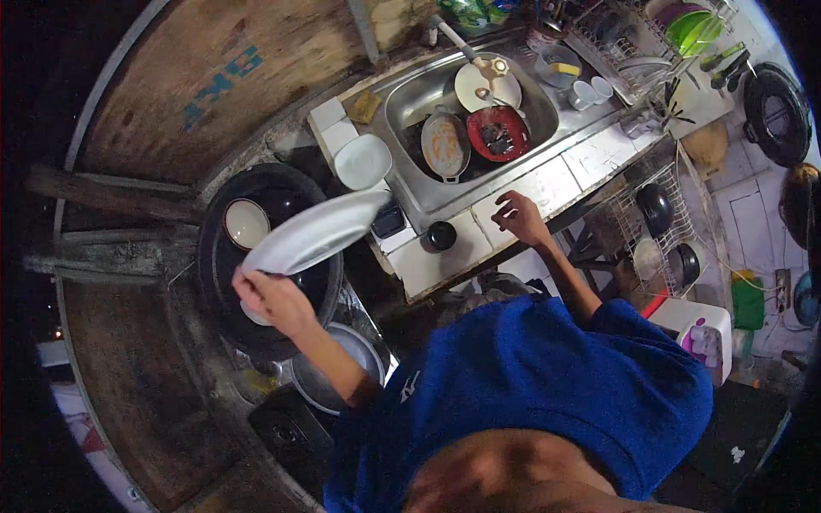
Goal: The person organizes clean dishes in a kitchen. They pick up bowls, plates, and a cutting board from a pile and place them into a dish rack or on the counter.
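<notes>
My left hand (276, 300) grips the edge of a large white oval platter (321, 234), tilted above a round black basin (221, 308). Inside that basin sits a white bowl with a brown rim (247, 224). My right hand (521, 218) hovers over the white tiled counter edge (539, 189), fingers bent and apart, with nothing in it. A small black round object (441, 236) rests on the tiles to its left. Water runs from the faucet (478, 59) into the metal sink (410, 102), where a red square dish (513, 147), a food-stained oval dish (445, 144) and a white plate (471, 83) lie.
A white square bowl (363, 161) stands on the sink's left ledge. Behind the sink's right side are a tub with a yellow sponge (564, 68), two white cups (591, 92) and a dish rack (632, 64). A metal pot lid or pan (346, 365) lies below the basin.
</notes>
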`<state>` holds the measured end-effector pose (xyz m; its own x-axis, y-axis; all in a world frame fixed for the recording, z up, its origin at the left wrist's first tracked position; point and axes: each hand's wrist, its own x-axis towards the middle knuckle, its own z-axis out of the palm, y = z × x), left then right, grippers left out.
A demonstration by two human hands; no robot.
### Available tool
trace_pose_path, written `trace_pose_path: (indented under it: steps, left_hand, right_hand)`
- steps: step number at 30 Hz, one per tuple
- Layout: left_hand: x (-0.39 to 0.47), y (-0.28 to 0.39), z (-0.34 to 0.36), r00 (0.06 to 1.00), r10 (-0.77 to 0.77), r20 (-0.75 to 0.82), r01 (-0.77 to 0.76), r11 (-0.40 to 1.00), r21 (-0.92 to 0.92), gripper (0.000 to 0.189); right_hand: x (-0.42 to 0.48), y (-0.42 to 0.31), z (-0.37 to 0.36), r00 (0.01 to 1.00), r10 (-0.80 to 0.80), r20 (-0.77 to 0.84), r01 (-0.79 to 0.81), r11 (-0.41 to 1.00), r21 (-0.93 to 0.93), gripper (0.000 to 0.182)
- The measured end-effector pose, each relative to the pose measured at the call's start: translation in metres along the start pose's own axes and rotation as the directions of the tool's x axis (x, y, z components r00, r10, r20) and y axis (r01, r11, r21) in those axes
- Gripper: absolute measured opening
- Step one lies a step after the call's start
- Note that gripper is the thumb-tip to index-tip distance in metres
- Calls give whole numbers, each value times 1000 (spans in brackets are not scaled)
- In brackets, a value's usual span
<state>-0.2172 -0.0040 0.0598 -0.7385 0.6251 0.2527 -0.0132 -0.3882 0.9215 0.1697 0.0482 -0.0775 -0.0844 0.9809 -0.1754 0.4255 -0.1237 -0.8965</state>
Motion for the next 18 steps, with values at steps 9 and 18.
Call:
trace_pose_path:
  steps: [9,18]
  left_hand:
    - [-70,-7,104,840,238,488,-157,967,-201,25]
    - [-119,9,168,354,429,831,-387,876,-287,11]
  right_hand:
    - [-31,-72,-50,640,-6,769,-732,299,612,68]
    - [-45,-32,-85,788,135,601,-598,-64,799,51]
